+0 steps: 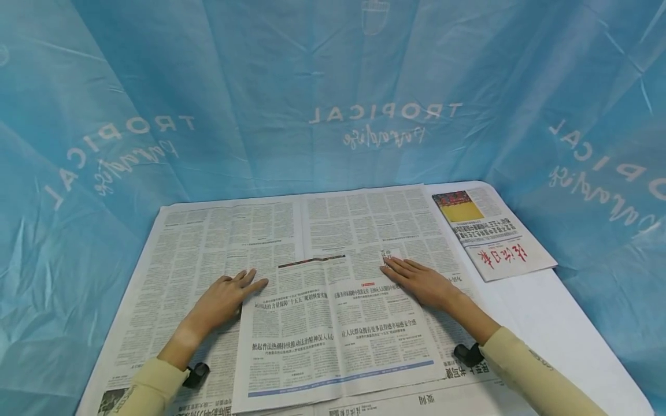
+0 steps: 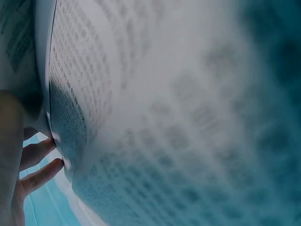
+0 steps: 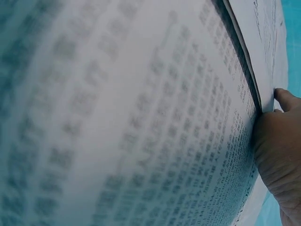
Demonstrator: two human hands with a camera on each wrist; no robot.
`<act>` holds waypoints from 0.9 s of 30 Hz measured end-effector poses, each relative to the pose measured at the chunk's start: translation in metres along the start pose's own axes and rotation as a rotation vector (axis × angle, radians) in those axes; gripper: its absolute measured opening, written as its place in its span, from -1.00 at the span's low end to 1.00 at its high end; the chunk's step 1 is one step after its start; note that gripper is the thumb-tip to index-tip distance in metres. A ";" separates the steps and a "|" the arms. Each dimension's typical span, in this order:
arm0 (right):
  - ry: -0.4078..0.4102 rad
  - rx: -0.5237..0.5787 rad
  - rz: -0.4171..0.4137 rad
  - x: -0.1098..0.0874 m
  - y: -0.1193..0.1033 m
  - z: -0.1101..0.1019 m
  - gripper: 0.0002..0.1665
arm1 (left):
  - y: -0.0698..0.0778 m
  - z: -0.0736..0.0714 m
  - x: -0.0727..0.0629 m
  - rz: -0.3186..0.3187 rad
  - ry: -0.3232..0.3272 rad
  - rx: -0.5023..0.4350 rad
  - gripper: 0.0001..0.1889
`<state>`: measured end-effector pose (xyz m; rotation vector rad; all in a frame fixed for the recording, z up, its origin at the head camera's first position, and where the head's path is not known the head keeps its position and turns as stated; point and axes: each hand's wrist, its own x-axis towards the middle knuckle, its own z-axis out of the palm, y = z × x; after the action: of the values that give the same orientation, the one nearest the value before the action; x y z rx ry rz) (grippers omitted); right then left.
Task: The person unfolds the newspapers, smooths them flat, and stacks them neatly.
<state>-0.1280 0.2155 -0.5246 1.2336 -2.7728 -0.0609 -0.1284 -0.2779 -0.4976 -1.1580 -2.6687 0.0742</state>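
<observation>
A newspaper with a centre fold lies on larger spread newspaper sheets. My left hand rests at its upper left corner, the thumb over the corner and the other fingers on the sheet beneath. Loosely spread fingers touch the paper in the left wrist view. At the upper right corner my right hand lies palm down, fingers extended over the page. The right wrist view shows this hand beside the newspaper's layered edge, with part of the hand hidden.
A folded newspaper with red characters lies at the right of the white table. Blue curtain fabric hangs behind and along both sides. A black wrist device sits under the left sleeve, another black device under the right.
</observation>
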 end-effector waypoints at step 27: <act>0.123 0.048 0.016 -0.004 0.003 0.004 -0.29 | -0.006 0.000 0.004 -0.212 0.013 -0.426 -0.69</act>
<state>-0.1279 0.2210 -0.5287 1.1828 -2.6932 0.0803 -0.1353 -0.2792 -0.4960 -0.9604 -2.8587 -0.5592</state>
